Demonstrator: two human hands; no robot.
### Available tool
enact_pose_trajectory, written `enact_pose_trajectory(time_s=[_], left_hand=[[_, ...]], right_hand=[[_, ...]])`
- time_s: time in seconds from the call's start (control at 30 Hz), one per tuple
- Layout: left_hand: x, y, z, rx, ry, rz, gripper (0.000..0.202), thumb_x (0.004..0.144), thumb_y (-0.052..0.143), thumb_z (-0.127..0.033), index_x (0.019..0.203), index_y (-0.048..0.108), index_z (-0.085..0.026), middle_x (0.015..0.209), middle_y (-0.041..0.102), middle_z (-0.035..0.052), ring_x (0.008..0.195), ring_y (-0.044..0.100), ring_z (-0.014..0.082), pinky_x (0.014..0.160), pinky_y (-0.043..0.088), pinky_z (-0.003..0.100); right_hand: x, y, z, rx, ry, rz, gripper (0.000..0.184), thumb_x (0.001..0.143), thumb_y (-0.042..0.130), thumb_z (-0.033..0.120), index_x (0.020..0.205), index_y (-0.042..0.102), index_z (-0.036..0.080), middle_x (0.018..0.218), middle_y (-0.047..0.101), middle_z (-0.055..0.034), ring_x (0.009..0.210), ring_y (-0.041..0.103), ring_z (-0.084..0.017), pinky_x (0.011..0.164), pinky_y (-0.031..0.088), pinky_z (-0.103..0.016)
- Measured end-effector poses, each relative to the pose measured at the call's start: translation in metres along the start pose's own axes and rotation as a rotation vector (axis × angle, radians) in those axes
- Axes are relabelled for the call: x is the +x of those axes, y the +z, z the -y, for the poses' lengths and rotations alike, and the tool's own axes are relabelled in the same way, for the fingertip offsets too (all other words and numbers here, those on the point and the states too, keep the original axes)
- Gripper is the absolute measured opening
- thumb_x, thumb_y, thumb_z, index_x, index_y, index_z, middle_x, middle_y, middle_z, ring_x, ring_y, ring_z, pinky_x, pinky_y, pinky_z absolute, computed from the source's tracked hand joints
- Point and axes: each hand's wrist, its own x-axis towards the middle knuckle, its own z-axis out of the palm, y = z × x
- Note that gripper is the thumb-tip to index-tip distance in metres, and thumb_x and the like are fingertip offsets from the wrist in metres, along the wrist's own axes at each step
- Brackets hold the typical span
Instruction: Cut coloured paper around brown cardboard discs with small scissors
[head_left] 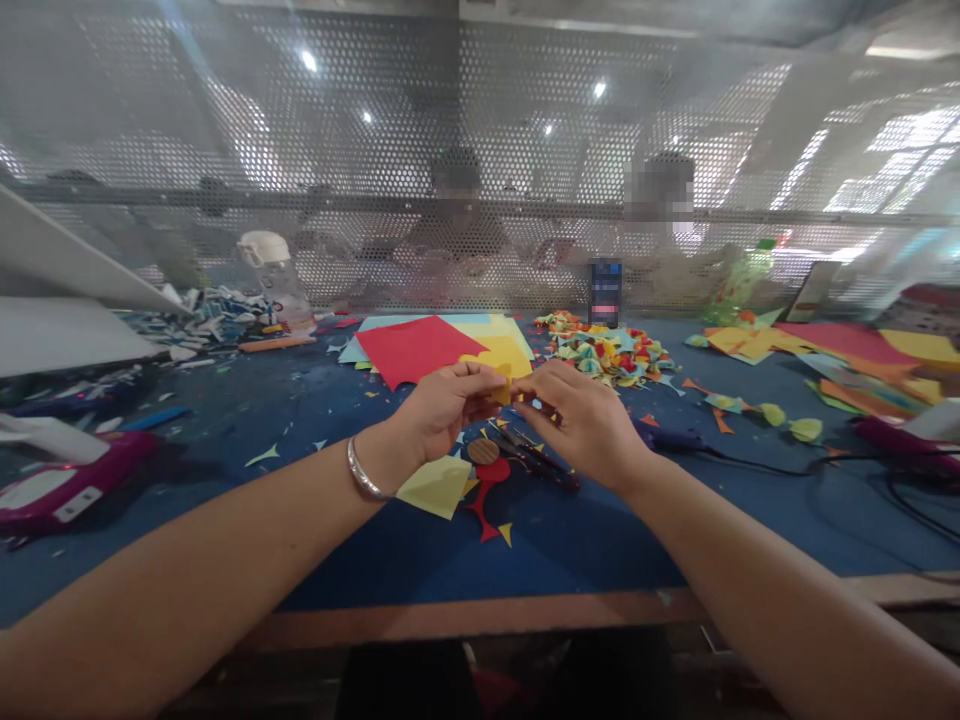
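Note:
My left hand (444, 408) and my right hand (581, 418) meet above the blue table (225, 440), both pinched on a small yellow paper piece (510, 389) held between the fingertips. A silver bangle (361, 472) sits on my left wrist. Below the hands lie dark scissors (534, 455), a pale yellow folded paper (436, 486), a red cut-out scrap (486, 497) and a small brown disc (482, 451). Behind the hands lie a red sheet (414, 349) and a yellow sheet (506, 353).
A heap of small folded coloured paper pieces (611, 355) is at the back centre. Coloured sheets (847, 355) spread at the right, with a glue gun (675, 440) and cable. A pink tool (64, 485) lies left. Two people sit behind a perforated screen (480, 180).

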Motion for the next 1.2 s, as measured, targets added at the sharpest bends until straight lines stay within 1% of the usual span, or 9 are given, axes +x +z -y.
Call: enact_pose_trajectory(time_s=[0.13, 0.27, 0.37, 0.47, 0.6, 0.73, 0.9, 1.07, 1.2], left_hand=[[-0.007, 0.006, 0.001, -0.055, -0.018, -0.007, 0.012, 0.081, 0.071, -0.01, 0.074, 0.062, -0.015, 0.071, 0.069, 0.0007, 0.061, 0.066, 0.0102, 0.07, 0.054, 0.024], [-0.01, 0.01, 0.0, -0.098, -0.027, 0.005, 0.009, 0.08, 0.07, -0.009, 0.08, 0.064, -0.016, 0.073, 0.071, 0.0009, 0.064, 0.068, 0.0115, 0.071, 0.055, 0.025], [-0.01, 0.01, -0.001, -0.107, -0.012, 0.023, 0.013, 0.077, 0.074, -0.009, 0.087, 0.069, -0.016, 0.081, 0.074, 0.0026, 0.07, 0.07, 0.0125, 0.073, 0.056, 0.026], [-0.01, 0.009, 0.0, -0.105, 0.036, 0.038, 0.011, 0.074, 0.078, -0.012, 0.082, 0.071, -0.015, 0.079, 0.074, 0.0021, 0.069, 0.07, 0.0124, 0.073, 0.056, 0.026], [-0.013, 0.011, 0.003, -0.077, 0.139, 0.035, 0.012, 0.073, 0.08, -0.017, 0.081, 0.072, -0.016, 0.075, 0.074, 0.0002, 0.069, 0.07, 0.0123, 0.071, 0.056, 0.026], [-0.017, 0.013, 0.005, 0.033, 0.229, 0.012, 0.015, 0.072, 0.082, -0.023, 0.082, 0.074, -0.016, 0.075, 0.075, 0.0017, 0.071, 0.072, 0.0156, 0.068, 0.057, 0.028], [-0.019, 0.013, 0.006, 0.093, 0.302, 0.025, 0.018, 0.073, 0.081, -0.029, 0.085, 0.077, -0.015, 0.078, 0.077, 0.003, 0.07, 0.072, 0.0146, 0.075, 0.06, 0.03], [-0.019, 0.012, 0.007, 0.202, 0.404, 0.039, 0.024, 0.068, 0.086, -0.025, 0.088, 0.076, -0.016, 0.083, 0.079, 0.004, 0.075, 0.073, 0.015, 0.077, 0.06, 0.028], [-0.021, 0.012, 0.006, 0.343, 0.483, 0.047, 0.021, 0.07, 0.084, -0.021, 0.09, 0.077, -0.017, 0.087, 0.079, 0.0045, 0.079, 0.074, 0.0165, 0.079, 0.06, 0.029]], right_hand=[[0.0, 0.0, -0.002, 0.011, -0.035, -0.004, 0.013, 0.098, 0.054, 0.016, 0.099, 0.067, 0.017, 0.094, 0.069, -0.0089, 0.085, 0.065, -0.02, 0.074, 0.05, -0.03], [0.0, 0.0, -0.001, 0.083, -0.016, -0.027, 0.012, 0.097, 0.054, 0.015, 0.096, 0.065, 0.019, 0.091, 0.067, -0.007, 0.08, 0.062, -0.018, 0.071, 0.048, -0.029], [0.0, 0.0, 0.002, 0.204, 0.105, -0.041, 0.008, 0.093, 0.058, 0.016, 0.093, 0.064, 0.02, 0.088, 0.065, -0.0041, 0.07, 0.057, -0.014, 0.064, 0.046, -0.026], [0.001, 0.0, 0.004, 0.349, 0.286, -0.045, 0.001, 0.09, 0.061, 0.02, 0.089, 0.062, 0.02, 0.081, 0.062, -0.0017, 0.065, 0.054, -0.013, 0.058, 0.044, -0.025], [0.005, 0.002, 0.003, 0.513, 0.426, -0.046, 0.009, 0.089, 0.062, 0.028, 0.085, 0.061, 0.019, 0.068, 0.056, 0.002, 0.058, 0.048, -0.012, 0.054, 0.039, -0.025], [0.007, 0.002, 0.001, 0.568, 0.441, -0.065, 0.011, 0.087, 0.062, 0.029, 0.082, 0.06, 0.019, 0.067, 0.055, 0.0024, 0.058, 0.046, -0.011, 0.054, 0.037, -0.025], [0.007, 0.001, 0.001, 0.596, 0.464, -0.07, 0.011, 0.085, 0.062, 0.029, 0.08, 0.06, 0.019, 0.067, 0.055, 0.0022, 0.058, 0.046, -0.011, 0.052, 0.037, -0.024], [0.006, 0.002, -0.001, 0.601, 0.48, -0.081, 0.011, 0.084, 0.064, 0.028, 0.08, 0.06, 0.019, 0.068, 0.056, 0.002, 0.058, 0.047, -0.011, 0.053, 0.038, -0.024], [0.006, 0.002, 0.0, 0.611, 0.485, -0.08, 0.011, 0.083, 0.065, 0.029, 0.082, 0.06, 0.019, 0.068, 0.056, 0.0023, 0.058, 0.047, -0.011, 0.052, 0.039, -0.024]])
